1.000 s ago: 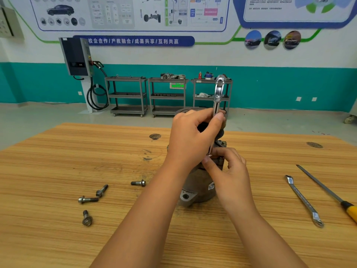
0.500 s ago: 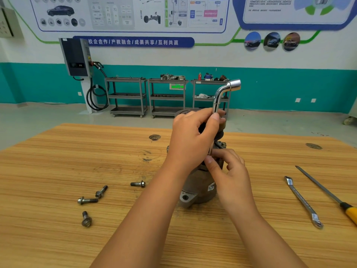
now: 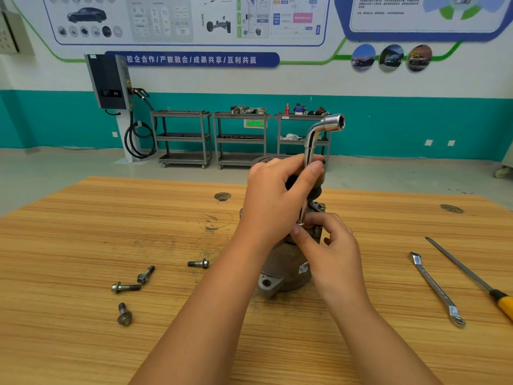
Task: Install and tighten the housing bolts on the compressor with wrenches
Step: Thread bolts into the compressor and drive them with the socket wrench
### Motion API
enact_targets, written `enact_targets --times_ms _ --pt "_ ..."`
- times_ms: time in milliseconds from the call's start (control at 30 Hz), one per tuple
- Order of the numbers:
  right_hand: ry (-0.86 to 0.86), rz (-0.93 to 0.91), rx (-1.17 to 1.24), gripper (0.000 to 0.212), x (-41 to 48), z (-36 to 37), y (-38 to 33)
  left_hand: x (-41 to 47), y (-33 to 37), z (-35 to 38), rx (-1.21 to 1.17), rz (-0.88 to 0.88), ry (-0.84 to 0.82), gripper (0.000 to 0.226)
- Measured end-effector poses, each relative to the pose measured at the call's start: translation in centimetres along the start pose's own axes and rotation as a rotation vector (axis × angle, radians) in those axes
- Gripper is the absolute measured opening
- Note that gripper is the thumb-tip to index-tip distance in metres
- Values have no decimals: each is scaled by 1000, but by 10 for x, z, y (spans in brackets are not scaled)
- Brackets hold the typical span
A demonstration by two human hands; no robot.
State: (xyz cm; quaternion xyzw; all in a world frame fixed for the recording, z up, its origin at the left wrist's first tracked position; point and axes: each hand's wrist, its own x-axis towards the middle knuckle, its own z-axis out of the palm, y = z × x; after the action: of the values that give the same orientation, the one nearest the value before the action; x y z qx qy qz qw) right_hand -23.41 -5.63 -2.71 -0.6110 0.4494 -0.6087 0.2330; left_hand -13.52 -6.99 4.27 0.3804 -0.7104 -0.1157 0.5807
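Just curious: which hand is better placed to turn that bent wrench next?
Probably the left hand: it grips the wrench high up; the right hand pinches its lower end at the compressor.

1. We are looking at an automotive training workshop.
2. Posters (image 3: 180,18) showing a car, a chassis and wiring diagrams are covering the wall above a teal band (image 3: 416,126).
3. A dark charging unit (image 3: 109,81) with a looped cable (image 3: 138,140) is hanging at the left. Beside it, three metal trolleys (image 3: 183,137) are carrying mechanical parts (image 3: 247,109).
4. On the wooden tabletop (image 3: 83,232), loose bolts (image 3: 198,263), a flat wrench (image 3: 435,287) and a yellow-handled screwdriver (image 3: 469,273) are lying around a compressor (image 3: 283,270). A socket wrench (image 3: 324,129) is standing upright over it.
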Motion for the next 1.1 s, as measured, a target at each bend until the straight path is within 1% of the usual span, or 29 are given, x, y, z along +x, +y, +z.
enact_targets --times_ms 67,200,400,567,733,767,900,967,1033,1100 --pt "-9 -14 18 8 0 -1 0 0 0 0 -13 18 9 41" --pt "-30 -14 69 17 -1 -1 1 0 1 0 -21 28 13 42" --pt "-38 -23 -2 15 0 -2 2 1 4 -1 0 25 -8 43" --pt "5 -14 -14 12 -2 1 0 1 2 -1 -26 -2 -4 35" --pt "15 -2 -21 8 -2 1 0 2 -2 -1 -17 -28 -5 21" --pt "17 1 -22 9 -2 1 0 2 -2 -1 -12 -25 -2 22" --pt "29 12 -28 14 -2 2 0 2 0 1 -10 6 16 44" --pt "17 12 -22 11 -3 2 0 2 1 1 -20 19 23 45" --pt "-9 15 -7 9 -4 1 0 1 1 2 -40 25 27 41" --pt "-24 14 -7 12 -4 1 1 2 0 2 -52 17 23 41"
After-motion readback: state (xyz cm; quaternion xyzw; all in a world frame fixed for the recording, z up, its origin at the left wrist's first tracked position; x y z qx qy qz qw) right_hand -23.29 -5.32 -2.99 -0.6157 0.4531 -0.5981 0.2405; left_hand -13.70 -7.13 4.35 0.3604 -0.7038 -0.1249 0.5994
